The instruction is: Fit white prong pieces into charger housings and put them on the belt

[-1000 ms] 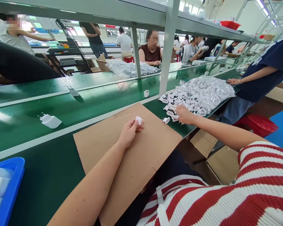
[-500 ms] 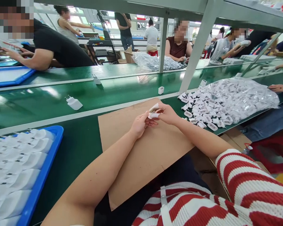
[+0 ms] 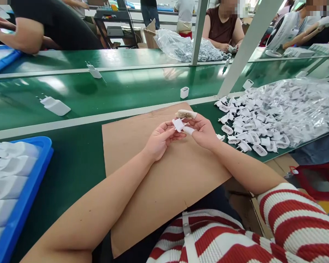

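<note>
My two hands meet above a brown cardboard sheet [image 3: 164, 175] on the green bench. Between them is a small white plug part [image 3: 178, 125] with thin metal pins. My left hand [image 3: 160, 140] cups it from below with curled fingers. My right hand [image 3: 201, 129] pinches it from the right; its thumb and forefinger wear pale finger cots. To the right lies a heap of the same white plug parts [image 3: 252, 124], spilling from a clear plastic bag [image 3: 296, 106].
A blue tray [image 3: 27, 197] of white charger bodies sits at the left edge. Loose white chargers [image 3: 55, 106] and a small white cube [image 3: 184, 92] lie on the green belt. A grey post [image 3: 246, 47] rises at right. Other people work across the belt.
My right hand left the heap with a plug part and came to my left hand over the cardboard. My head has turned left and down, bringing the blue tray into view.
</note>
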The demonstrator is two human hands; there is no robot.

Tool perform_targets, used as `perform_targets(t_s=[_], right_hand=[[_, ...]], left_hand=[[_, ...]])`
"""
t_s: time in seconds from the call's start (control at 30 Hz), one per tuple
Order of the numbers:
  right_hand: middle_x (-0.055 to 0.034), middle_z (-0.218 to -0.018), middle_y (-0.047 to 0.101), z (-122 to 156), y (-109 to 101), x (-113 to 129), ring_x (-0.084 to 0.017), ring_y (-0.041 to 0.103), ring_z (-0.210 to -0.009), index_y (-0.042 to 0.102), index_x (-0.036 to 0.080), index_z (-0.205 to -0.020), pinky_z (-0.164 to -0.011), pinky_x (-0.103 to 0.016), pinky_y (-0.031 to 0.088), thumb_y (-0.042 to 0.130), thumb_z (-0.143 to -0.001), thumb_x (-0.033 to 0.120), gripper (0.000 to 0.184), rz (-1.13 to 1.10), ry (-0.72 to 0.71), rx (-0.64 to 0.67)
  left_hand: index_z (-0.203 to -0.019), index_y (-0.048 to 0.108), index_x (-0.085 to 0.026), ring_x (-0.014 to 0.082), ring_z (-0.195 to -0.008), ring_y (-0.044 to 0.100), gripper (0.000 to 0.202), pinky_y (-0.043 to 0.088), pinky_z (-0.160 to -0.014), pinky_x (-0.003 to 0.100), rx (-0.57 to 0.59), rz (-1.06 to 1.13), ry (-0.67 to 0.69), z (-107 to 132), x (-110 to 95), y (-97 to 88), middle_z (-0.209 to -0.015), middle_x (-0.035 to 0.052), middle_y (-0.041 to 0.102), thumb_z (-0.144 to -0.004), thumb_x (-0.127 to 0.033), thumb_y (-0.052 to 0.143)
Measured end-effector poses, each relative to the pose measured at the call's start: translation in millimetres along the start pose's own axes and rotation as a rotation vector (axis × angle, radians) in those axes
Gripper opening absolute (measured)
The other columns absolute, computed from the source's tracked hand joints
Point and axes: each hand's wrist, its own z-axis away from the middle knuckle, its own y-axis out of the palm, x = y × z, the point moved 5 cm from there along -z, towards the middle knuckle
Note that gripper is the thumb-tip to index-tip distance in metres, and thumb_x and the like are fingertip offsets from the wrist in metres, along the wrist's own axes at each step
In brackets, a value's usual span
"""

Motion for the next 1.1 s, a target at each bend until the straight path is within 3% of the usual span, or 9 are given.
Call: perform_targets(t_s=[0.13, 0.33, 0.53, 0.67, 0.77, 0.87, 1.0, 1.07, 1.1], right_hand=[[-0.0025, -0.144, 0.071, 6.3, -0.2, 5.2, -0.025, 0.067, -0.133, 0.065, 0.033, -0.141, -0.118, -0.048, 0.055, 0.069, -0.094, 0.031, 0.047, 0.047, -0.079, -0.006], [-0.0025, -0.144, 0.070, 8.9, 0.9, 7.4, -0.024, 0.068, -0.133, 0.064, 0.035, -0.142, -0.116, -0.046, 0.057, 0.072, -0.095, 0.033, 0.048, 0.051, -0.024, -0.018], [-0.0039, -0.114, 0.079, 1.3, -6.0, -12.2, -0.022, 0.076, -0.104, 0.075, 0.027, -0.113, -0.098, -0.042, 0.065, 0.089, -0.079, 0.038, 0.039, -0.024, 0.119, -0.194], [-0.0037, -0.110, 0.078, 0.3, -15.0, -21.3, -0.022, 0.075, -0.097, 0.075, 0.026, -0.112, -0.092, -0.041, 0.065, 0.086, -0.080, 0.039, 0.036, 0.029, 0.126, -0.302], [-0.0050, -0.113, 0.076, 3.1, -10.9, -21.6, -0.023, 0.074, -0.100, 0.075, 0.028, -0.117, -0.092, -0.041, 0.064, 0.077, -0.085, 0.025, 0.032, 0.253, 0.107, -0.152], [-0.0054, -0.109, 0.076, 8.2, -1.8, -19.7, -0.024, 0.073, -0.099, 0.072, 0.028, -0.124, -0.089, -0.041, 0.061, 0.068, -0.081, 0.008, 0.047, 0.471, 0.085, 0.049], [-0.0049, -0.099, 0.076, 8.8, 2.6, -17.5, -0.026, 0.070, -0.089, 0.073, 0.027, -0.103, -0.077, -0.038, 0.056, 0.067, -0.080, 0.006, 0.031, 0.658, 0.111, 0.127], [-0.0047, -0.096, 0.076, 7.1, 3.7, -17.5, -0.025, 0.070, -0.088, 0.072, 0.026, -0.096, -0.077, -0.037, 0.055, 0.066, -0.079, 0.005, 0.028, 0.685, 0.122, 0.147], [-0.0048, -0.097, 0.075, 6.2, 3.9, -18.0, -0.025, 0.069, -0.088, 0.072, 0.025, -0.096, -0.077, -0.037, 0.055, 0.064, -0.079, 0.004, 0.028, 0.681, 0.122, 0.155]], left_hand=[[-0.109, 0.068, -0.018, 0.0282, -0.103, 0.077, 0.040, 0.057, -0.099, 0.043, -0.028, 0.000, 0.057, 2.8, 2.0, 2.2, -0.108, 0.0076, 0.078, -0.081, -0.037, 0.088], [-0.096, 0.067, -0.019, 0.0295, -0.105, 0.074, 0.046, 0.057, -0.099, 0.045, -0.088, -0.153, 0.166, 1.9, 3.9, 1.1, -0.100, 0.0070, 0.075, -0.083, -0.058, 0.088], [-0.098, 0.066, -0.018, 0.0277, -0.098, 0.074, 0.050, 0.057, -0.097, 0.043, -0.061, -0.247, 0.104, 4.5, 5.3, 2.9, -0.103, 0.0098, 0.077, -0.085, -0.062, 0.085], [-0.098, 0.060, -0.019, 0.0241, -0.094, 0.073, 0.035, 0.058, -0.088, 0.040, -0.283, -0.227, 0.015, 0.6, 5.1, -10.9, -0.111, 0.0115, 0.077, -0.090, -0.047, 0.079], [-0.102, 0.059, -0.019, 0.0226, -0.094, 0.071, 0.022, 0.057, -0.082, 0.037, -0.523, -0.340, 0.061, -26.3, -11.9, -32.9, -0.111, 0.0105, 0.075, -0.089, -0.032, 0.072], [-0.110, 0.062, -0.018, 0.0259, -0.108, 0.069, 0.028, 0.055, -0.095, 0.040, -0.695, -0.585, 0.195, -73.2, -41.5, -55.5, -0.120, 0.0120, 0.072, -0.085, -0.022, 0.072], [-0.124, 0.064, -0.019, 0.0389, -0.146, 0.046, 0.055, 0.037, -0.120, 0.051, -0.688, -0.955, 0.176, -139.1, -62.9, -72.1, -0.148, 0.0158, 0.062, -0.075, -0.026, 0.086], [-0.127, 0.065, -0.018, 0.0430, -0.154, 0.034, 0.063, 0.027, -0.124, 0.053, -0.651, -1.132, 0.159, -161.2, -65.0, -72.5, -0.153, 0.0185, 0.058, -0.072, -0.030, 0.092], [-0.126, 0.066, -0.017, 0.0434, -0.153, 0.036, 0.059, 0.025, -0.123, 0.054, -0.646, -1.185, 0.148, -168.3, -64.5, -72.2, -0.151, 0.0195, 0.060, -0.074, -0.031, 0.091]])
